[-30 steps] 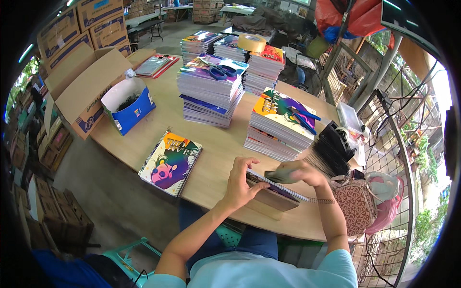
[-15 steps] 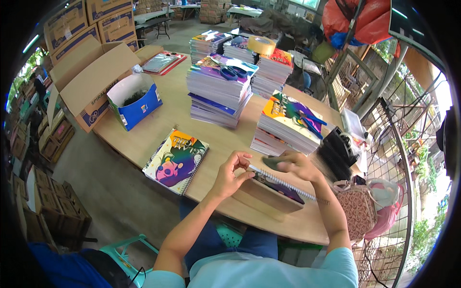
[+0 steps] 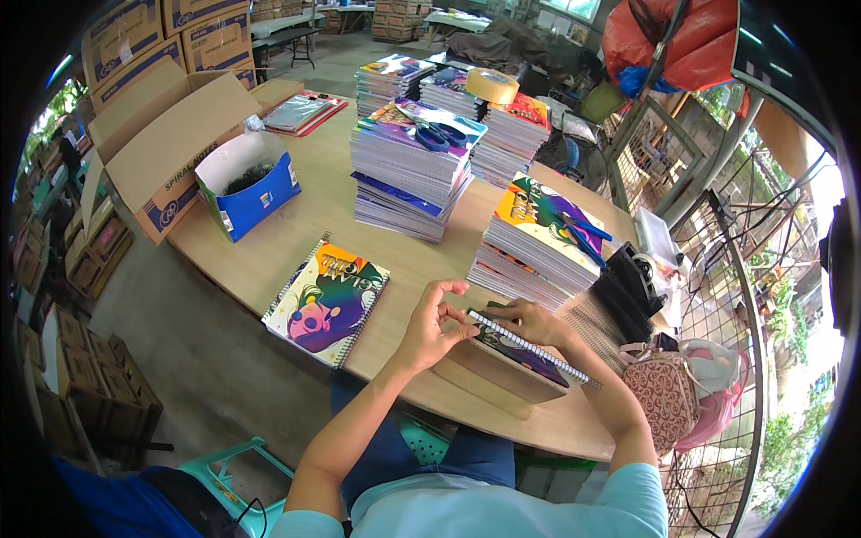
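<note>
- While both hands are busy at the lower centre of the frame, the held notebook [image 3: 525,356] is tilted above the tabletop [image 3: 421,269], its spiral edge upward.
- The left hand [image 3: 432,330] pinches the upper left corner of this notebook between thumb and bent fingers, with the index finger raised apart.
- The right hand [image 3: 536,321] is behind the spiral edge; its bent fingers seem to press together on a dark pad [image 3: 496,306], which is mostly hidden.
- As I judge, the spiral coil [image 3: 538,348] is already along the whole edge, and its tail sticks out toward the right forearm; this end looks not yet finished.
- One coiled notebook [image 3: 327,300] lies left of centre, apparently done.
- On the centre stack [image 3: 408,170] and the right stack [image 3: 529,260] I see no coils, so these copies probably remain.
- Large title letters are readable on the covers, over orange and purple artwork.
- At upper left, the brown cartons [image 3: 215,45] carry dark blue printing and an emblem; the blue box [image 3: 256,202] has one small coloured label.
</note>
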Demonstrator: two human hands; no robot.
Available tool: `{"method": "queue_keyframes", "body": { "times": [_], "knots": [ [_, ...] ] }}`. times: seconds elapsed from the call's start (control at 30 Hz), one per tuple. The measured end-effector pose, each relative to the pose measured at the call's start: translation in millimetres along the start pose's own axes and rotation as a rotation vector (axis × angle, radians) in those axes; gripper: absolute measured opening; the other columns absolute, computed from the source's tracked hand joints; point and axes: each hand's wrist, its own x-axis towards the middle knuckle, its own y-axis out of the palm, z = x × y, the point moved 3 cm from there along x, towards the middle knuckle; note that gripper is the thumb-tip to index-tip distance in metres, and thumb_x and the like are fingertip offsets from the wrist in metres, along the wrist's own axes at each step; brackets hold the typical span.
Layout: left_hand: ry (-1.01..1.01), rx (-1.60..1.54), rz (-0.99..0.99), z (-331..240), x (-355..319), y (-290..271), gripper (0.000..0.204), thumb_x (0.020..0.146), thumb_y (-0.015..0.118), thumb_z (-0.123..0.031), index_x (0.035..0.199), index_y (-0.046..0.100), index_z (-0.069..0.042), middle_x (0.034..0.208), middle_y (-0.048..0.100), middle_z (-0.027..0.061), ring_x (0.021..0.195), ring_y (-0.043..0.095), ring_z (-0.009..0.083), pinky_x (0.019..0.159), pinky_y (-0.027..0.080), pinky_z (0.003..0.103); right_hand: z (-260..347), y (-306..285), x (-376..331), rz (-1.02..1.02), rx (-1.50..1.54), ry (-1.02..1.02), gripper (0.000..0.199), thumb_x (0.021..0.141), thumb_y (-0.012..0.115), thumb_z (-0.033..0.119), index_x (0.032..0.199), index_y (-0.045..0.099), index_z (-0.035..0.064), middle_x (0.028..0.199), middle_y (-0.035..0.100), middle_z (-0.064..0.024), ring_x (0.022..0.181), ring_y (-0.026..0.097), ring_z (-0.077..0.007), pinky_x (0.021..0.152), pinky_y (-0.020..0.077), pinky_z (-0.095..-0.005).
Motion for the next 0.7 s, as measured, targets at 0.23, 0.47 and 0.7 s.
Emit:
{"method": "queue_keyframes", "body": {
  "times": [0.23, 0.47, 0.7],
  "knots": [
    [0.054, 0.071, 0.161, -10, 7, 0, 0.03, 0.082, 0.073, 0.002, 0.109, 0.061, -0.003, 0.124, 0.045, 0.0062, 0.09, 0.058, 0.0097, 0.083, 0.05, 0.026, 53, -89, -34, -0.292, 0.141, -0.029, 0.041, 0.086, 0.073, 0.022, 0.124, 0.065, 0.0098, 0.106, 0.07, -0.011, 0.076, 0.067, -0.0158, 0.072, 0.0533, -0.0325],
    [-0.1, -0.1, 0.173, -12, 8, -2, 0.014, 0.084, 0.071, 0.001, 0.095, 0.065, -0.003, 0.125, 0.045, 0.0049, 0.09, 0.059, 0.0097, 0.084, 0.05, 0.026, 125, -48, -39, -0.34, -0.184, -0.254, 0.027, 0.085, 0.072, 0.025, 0.098, 0.067, 0.0017, 0.087, 0.064, -0.0098, 0.074, 0.064, -0.0283, 0.067, 0.0522, -0.039],
    [0.002, 0.021, 0.174, -2, 5, -4, 0.016, 0.085, 0.07, -0.003, 0.1, 0.063, -0.002, 0.127, 0.045, 0.0079, 0.097, 0.057, 0.0098, 0.084, 0.049, 0.027, 118, -27, -28, -0.209, -0.302, -0.097, 0.028, 0.082, 0.072, 0.029, 0.096, 0.068, 0.0041, 0.091, 0.065, -0.0143, 0.085, 0.065, -0.0344, 0.073, 0.0513, -0.0435]
  ]
}}
